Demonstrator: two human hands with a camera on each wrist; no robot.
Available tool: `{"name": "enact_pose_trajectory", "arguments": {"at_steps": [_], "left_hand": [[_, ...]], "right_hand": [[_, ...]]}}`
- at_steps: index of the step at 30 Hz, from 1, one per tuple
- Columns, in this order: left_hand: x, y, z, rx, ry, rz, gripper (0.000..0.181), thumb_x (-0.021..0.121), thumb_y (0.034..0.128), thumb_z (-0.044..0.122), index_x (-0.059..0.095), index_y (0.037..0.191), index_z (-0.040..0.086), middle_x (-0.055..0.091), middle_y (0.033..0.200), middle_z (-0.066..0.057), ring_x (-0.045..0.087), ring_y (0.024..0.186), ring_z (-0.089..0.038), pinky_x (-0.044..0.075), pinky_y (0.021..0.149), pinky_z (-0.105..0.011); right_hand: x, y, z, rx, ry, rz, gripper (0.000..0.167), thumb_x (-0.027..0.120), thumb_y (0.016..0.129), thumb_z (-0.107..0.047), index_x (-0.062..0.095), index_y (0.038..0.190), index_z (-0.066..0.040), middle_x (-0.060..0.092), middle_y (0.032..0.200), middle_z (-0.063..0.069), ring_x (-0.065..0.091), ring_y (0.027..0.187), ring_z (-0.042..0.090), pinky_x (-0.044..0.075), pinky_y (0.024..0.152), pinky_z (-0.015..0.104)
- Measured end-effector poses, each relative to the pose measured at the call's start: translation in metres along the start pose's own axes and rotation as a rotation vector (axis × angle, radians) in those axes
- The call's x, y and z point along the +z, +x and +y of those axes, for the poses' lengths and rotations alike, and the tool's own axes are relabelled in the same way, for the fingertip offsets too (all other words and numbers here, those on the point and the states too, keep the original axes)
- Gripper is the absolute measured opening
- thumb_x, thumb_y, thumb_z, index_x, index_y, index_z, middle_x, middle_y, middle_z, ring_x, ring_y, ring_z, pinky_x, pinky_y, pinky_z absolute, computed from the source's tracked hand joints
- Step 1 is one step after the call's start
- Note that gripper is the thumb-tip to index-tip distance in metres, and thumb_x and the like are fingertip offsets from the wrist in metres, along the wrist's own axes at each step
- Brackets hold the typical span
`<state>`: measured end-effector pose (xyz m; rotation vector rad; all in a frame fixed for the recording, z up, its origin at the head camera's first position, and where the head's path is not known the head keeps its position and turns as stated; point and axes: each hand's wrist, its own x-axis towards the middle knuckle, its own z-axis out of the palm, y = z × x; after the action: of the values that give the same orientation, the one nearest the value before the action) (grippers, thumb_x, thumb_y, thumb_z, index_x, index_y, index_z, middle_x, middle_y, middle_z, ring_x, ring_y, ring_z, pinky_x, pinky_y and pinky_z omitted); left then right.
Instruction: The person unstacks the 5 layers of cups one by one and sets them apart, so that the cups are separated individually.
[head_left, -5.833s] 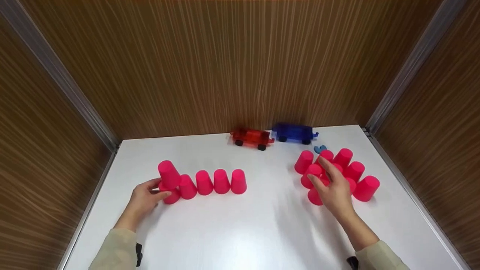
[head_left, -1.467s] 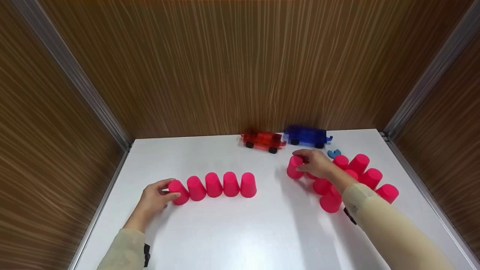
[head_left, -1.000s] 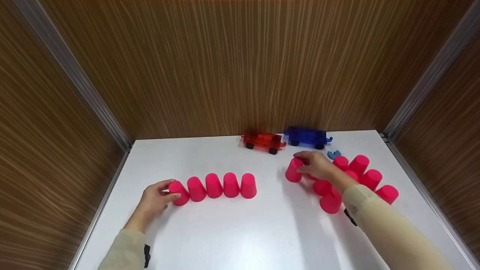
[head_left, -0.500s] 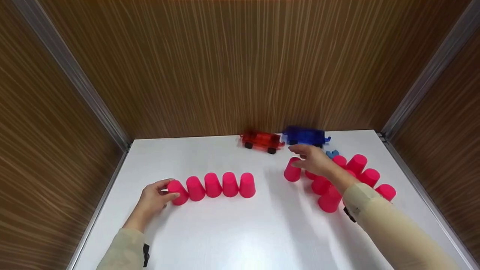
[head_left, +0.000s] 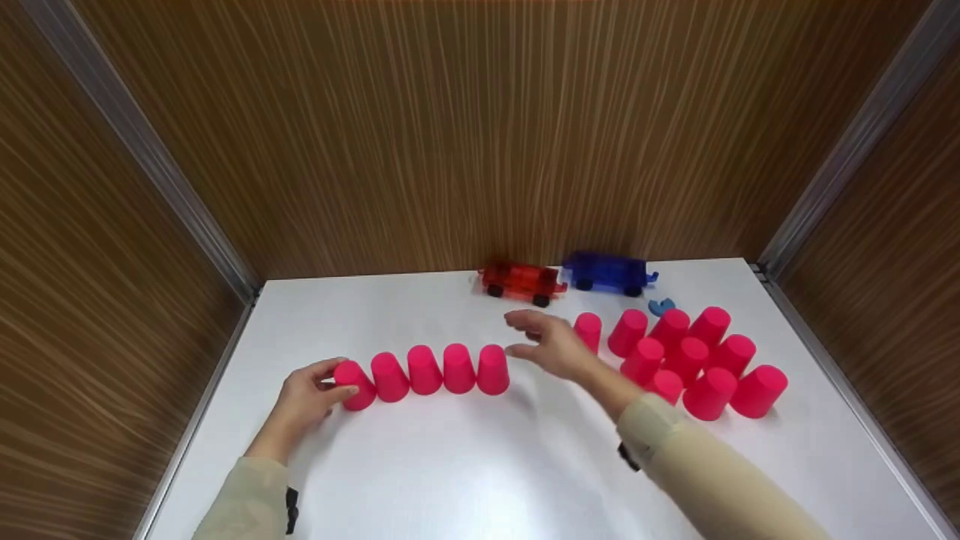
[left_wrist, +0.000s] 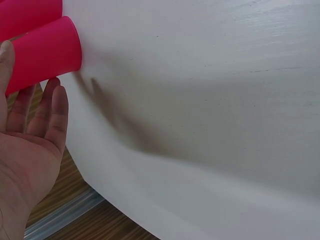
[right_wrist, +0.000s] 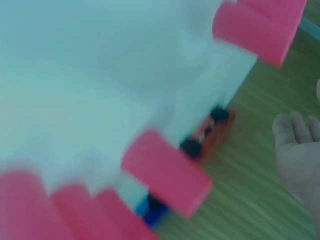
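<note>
In the head view, several pink cups stand upside down in a row on the white table (head_left: 420, 472). At the row's left end my left hand (head_left: 304, 397) grips a pink cup (head_left: 355, 386) between thumb and fingers; the left wrist view shows the thumb (left_wrist: 6, 62) against its side. My right hand (head_left: 551, 346) is held just right of and above the row's rightmost cup (head_left: 493, 370), fingers apart and holding nothing. Behind it, partly hidden, stands a single cup (head_left: 589, 330). The right wrist view is blurred and shows my right hand (right_wrist: 300, 160) at its edge.
Several more upside-down pink cups (head_left: 686, 360) cluster on the right of the table. At the back stand a red toy car (head_left: 523, 280) and a blue toy car (head_left: 606, 271), with a small blue curved piece (head_left: 661, 306) nearby. Wood-patterned panels (head_left: 480, 135) enclose the table.
My right hand let go of the cup left of the cluster and moved left to the row's end. The cup earlier atop the leftmost one no longer shows there. My left hand keeps its grip.
</note>
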<state>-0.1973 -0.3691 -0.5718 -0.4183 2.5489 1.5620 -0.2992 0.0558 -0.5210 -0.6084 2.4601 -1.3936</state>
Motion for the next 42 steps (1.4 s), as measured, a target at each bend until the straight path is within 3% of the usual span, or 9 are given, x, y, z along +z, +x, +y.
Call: {"name": "enact_pose_trajectory", "arguments": {"at_steps": [5, 10, 15, 21, 29, 34, 42], "left_hand": [[0.001, 0.001, 0.002, -0.003, -0.001, -0.004, 0.069, 0.086, 0.0923, 0.023, 0.057, 0.154, 0.012, 0.061, 0.143, -0.017, 0.062, 0.117, -0.032, 0.062, 0.087, -0.044], [0.002, 0.002, 0.002, -0.001, 0.005, -0.008, 0.069, 0.086, 0.0926, 0.024, 0.056, 0.154, 0.012, 0.06, 0.144, -0.017, 0.062, 0.118, -0.032, 0.062, 0.088, -0.043], [0.002, 0.001, 0.002, 0.014, 0.02, -0.009, 0.071, 0.086, 0.0925, 0.025, 0.055, 0.155, 0.011, 0.06, 0.145, -0.019, 0.062, 0.118, -0.033, 0.062, 0.088, -0.043], [0.001, 0.001, 0.002, -0.001, 0.02, -0.006, 0.071, 0.086, 0.0927, 0.024, 0.055, 0.156, 0.012, 0.06, 0.145, -0.017, 0.062, 0.118, -0.032, 0.062, 0.089, -0.043], [0.002, 0.002, 0.0, 0.008, 0.022, -0.011, 0.071, 0.086, 0.0929, 0.023, 0.054, 0.155, 0.011, 0.058, 0.147, -0.019, 0.062, 0.118, -0.032, 0.062, 0.088, -0.042], [0.001, 0.001, 0.001, 0.001, 0.021, -0.011, 0.072, 0.086, 0.093, 0.025, 0.053, 0.156, 0.01, 0.057, 0.148, -0.02, 0.06, 0.12, -0.034, 0.062, 0.091, -0.042], [-0.001, -0.003, 0.003, -0.004, 0.024, -0.013, 0.072, 0.085, 0.093, 0.026, 0.053, 0.156, 0.012, 0.057, 0.148, -0.019, 0.06, 0.12, -0.034, 0.062, 0.091, -0.042]], "right_hand": [[0.031, 0.0, 0.01, 0.042, 0.103, 0.049, 0.06, 0.083, 0.094, -0.017, 0.06, 0.15, -0.015, 0.063, 0.147, 0.009, 0.056, 0.139, 0.034, 0.045, 0.116, 0.048], [0.053, 0.0, 0.022, 0.065, 0.138, 0.091, 0.062, 0.082, 0.095, -0.015, 0.058, 0.151, -0.012, 0.06, 0.149, 0.012, 0.054, 0.141, 0.035, 0.043, 0.118, 0.049], [0.067, -0.002, 0.03, 0.125, 0.139, 0.106, 0.063, 0.083, 0.094, -0.017, 0.058, 0.151, -0.01, 0.064, 0.142, 0.01, 0.058, 0.134, 0.032, 0.048, 0.114, 0.047], [0.074, -0.007, 0.036, 0.179, 0.193, 0.124, 0.059, 0.085, 0.093, -0.02, 0.061, 0.147, -0.016, 0.065, 0.134, 0.005, 0.059, 0.13, 0.029, 0.052, 0.109, 0.045], [0.075, -0.016, 0.045, 0.198, 0.242, 0.161, 0.058, 0.083, 0.095, -0.02, 0.06, 0.147, -0.017, 0.065, 0.134, 0.005, 0.059, 0.128, 0.027, 0.053, 0.108, 0.042], [0.065, -0.028, 0.047, 0.227, 0.301, 0.27, 0.06, 0.085, 0.093, -0.021, 0.06, 0.148, -0.017, 0.066, 0.135, 0.004, 0.06, 0.127, 0.026, 0.053, 0.109, 0.043], [0.032, -0.054, 0.056, 0.306, 0.368, 0.423, 0.069, 0.086, 0.092, -0.022, 0.055, 0.153, -0.019, 0.06, 0.145, 0.007, 0.055, 0.136, 0.031, 0.051, 0.11, 0.045]]}}
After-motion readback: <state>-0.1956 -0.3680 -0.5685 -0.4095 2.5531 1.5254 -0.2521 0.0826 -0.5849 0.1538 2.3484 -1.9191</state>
